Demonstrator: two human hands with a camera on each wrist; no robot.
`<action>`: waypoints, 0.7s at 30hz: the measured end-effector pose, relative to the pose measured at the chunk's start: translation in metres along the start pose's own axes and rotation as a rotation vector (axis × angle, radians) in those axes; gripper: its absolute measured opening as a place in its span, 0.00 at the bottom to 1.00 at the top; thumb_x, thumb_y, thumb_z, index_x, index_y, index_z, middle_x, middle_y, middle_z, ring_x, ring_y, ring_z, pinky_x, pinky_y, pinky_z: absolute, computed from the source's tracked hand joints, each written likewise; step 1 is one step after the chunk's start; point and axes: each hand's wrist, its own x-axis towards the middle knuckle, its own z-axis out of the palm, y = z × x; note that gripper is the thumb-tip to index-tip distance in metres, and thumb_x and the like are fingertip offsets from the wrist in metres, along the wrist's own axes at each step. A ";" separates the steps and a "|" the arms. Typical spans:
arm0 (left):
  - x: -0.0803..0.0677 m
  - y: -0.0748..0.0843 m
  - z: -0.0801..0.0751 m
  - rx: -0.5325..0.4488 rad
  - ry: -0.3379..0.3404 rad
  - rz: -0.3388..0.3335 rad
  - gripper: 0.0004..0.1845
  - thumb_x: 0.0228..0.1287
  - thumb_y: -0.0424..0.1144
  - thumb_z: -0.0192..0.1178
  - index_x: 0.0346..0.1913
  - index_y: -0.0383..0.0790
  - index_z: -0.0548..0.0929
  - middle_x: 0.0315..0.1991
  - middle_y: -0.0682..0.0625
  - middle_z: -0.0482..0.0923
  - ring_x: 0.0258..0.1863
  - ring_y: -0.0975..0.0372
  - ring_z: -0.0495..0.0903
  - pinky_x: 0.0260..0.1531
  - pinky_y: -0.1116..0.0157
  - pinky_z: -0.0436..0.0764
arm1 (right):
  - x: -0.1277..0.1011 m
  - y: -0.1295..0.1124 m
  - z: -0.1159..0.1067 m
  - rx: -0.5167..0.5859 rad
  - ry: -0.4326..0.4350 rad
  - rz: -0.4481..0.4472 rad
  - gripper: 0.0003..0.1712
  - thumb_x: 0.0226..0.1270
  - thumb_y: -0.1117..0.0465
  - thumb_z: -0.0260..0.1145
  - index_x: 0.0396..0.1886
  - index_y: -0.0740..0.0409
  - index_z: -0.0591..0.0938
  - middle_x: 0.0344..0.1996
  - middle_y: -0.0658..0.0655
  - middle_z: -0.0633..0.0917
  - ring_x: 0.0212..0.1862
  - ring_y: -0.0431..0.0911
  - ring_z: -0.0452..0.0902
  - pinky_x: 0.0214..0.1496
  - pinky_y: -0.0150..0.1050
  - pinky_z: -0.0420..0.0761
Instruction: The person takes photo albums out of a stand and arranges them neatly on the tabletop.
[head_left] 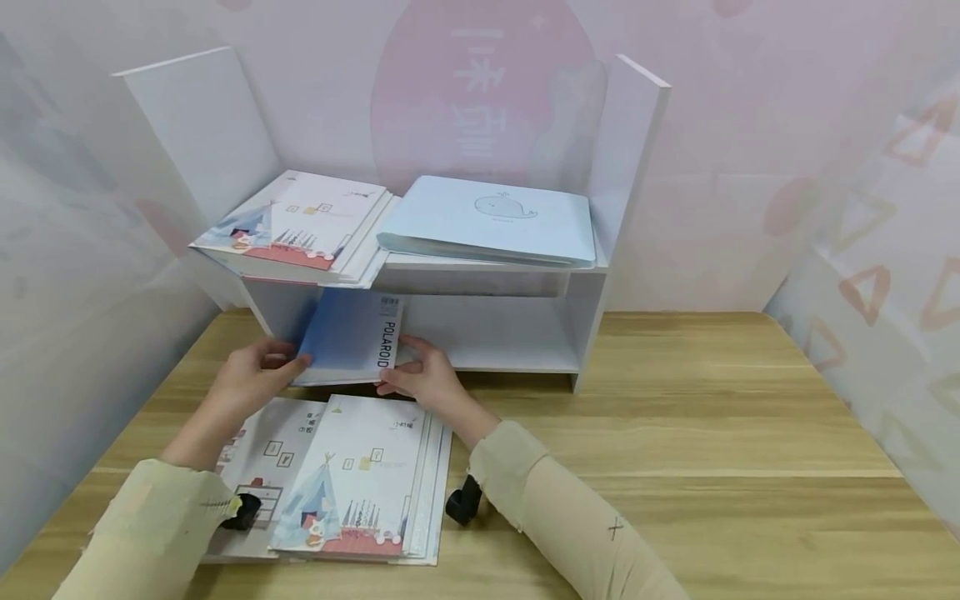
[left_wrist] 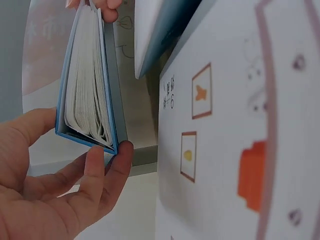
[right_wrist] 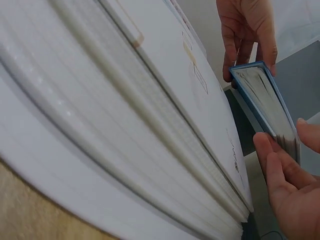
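A blue-to-white photo album marked POLAROID is at the front of the shelf unit's lower compartment, between both hands. My left hand pinches its left side, thumb on the cover. In the left wrist view, fingers of the left hand lie beneath the album, whose page edges show. My right hand grips its right front corner. The right wrist view shows the right hand at the near end of the album, fingers under it.
The white shelf unit has an upper level bearing tent-picture albums at left and a pale blue whale album at right. Below the hands, white illustrated albums lie on the wooden table.
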 end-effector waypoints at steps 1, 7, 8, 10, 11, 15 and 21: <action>0.000 -0.001 0.000 -0.009 -0.013 0.001 0.36 0.74 0.56 0.51 0.67 0.25 0.67 0.62 0.24 0.71 0.52 0.42 0.80 0.44 0.57 0.82 | 0.000 0.000 0.000 0.001 0.001 -0.003 0.42 0.68 0.68 0.66 0.77 0.61 0.57 0.42 0.70 0.87 0.43 0.57 0.88 0.53 0.37 0.84; 0.000 -0.006 -0.002 -0.085 -0.074 0.003 0.37 0.75 0.53 0.52 0.70 0.24 0.62 0.63 0.24 0.71 0.47 0.50 0.83 0.38 0.72 0.81 | -0.001 0.002 -0.001 0.048 0.003 -0.014 0.40 0.68 0.69 0.66 0.76 0.61 0.59 0.41 0.72 0.87 0.39 0.53 0.88 0.53 0.38 0.85; 0.000 -0.006 -0.002 -0.093 -0.083 0.005 0.37 0.75 0.53 0.52 0.71 0.24 0.61 0.63 0.24 0.71 0.46 0.51 0.83 0.37 0.72 0.81 | 0.000 0.002 -0.002 0.064 0.000 -0.014 0.39 0.68 0.69 0.66 0.75 0.61 0.59 0.42 0.73 0.86 0.38 0.53 0.88 0.53 0.39 0.85; 0.000 -0.007 -0.002 -0.105 -0.097 0.005 0.37 0.75 0.53 0.52 0.71 0.25 0.61 0.63 0.24 0.71 0.45 0.54 0.83 0.38 0.72 0.81 | -0.001 0.002 -0.003 0.077 -0.009 -0.011 0.39 0.68 0.70 0.65 0.75 0.61 0.59 0.42 0.74 0.86 0.36 0.51 0.88 0.53 0.40 0.85; 0.000 -0.007 -0.002 -0.111 -0.104 0.005 0.37 0.75 0.53 0.52 0.71 0.25 0.60 0.63 0.24 0.71 0.45 0.55 0.83 0.39 0.72 0.82 | -0.001 0.002 -0.004 0.082 -0.015 -0.008 0.39 0.68 0.71 0.65 0.75 0.61 0.59 0.43 0.75 0.85 0.36 0.50 0.87 0.53 0.41 0.85; -0.002 -0.007 -0.002 -0.125 -0.124 -0.007 0.39 0.74 0.54 0.53 0.72 0.26 0.60 0.63 0.26 0.71 0.45 0.58 0.82 0.41 0.69 0.82 | -0.003 0.000 -0.007 0.082 -0.024 0.015 0.39 0.68 0.71 0.65 0.75 0.59 0.60 0.43 0.75 0.85 0.32 0.45 0.86 0.54 0.40 0.84; -0.005 -0.007 0.001 -0.140 -0.126 -0.012 0.39 0.74 0.55 0.54 0.73 0.27 0.59 0.63 0.25 0.70 0.53 0.49 0.79 0.43 0.66 0.83 | -0.003 0.000 -0.009 0.099 -0.028 0.043 0.38 0.67 0.71 0.65 0.74 0.58 0.62 0.43 0.74 0.86 0.31 0.44 0.86 0.53 0.41 0.85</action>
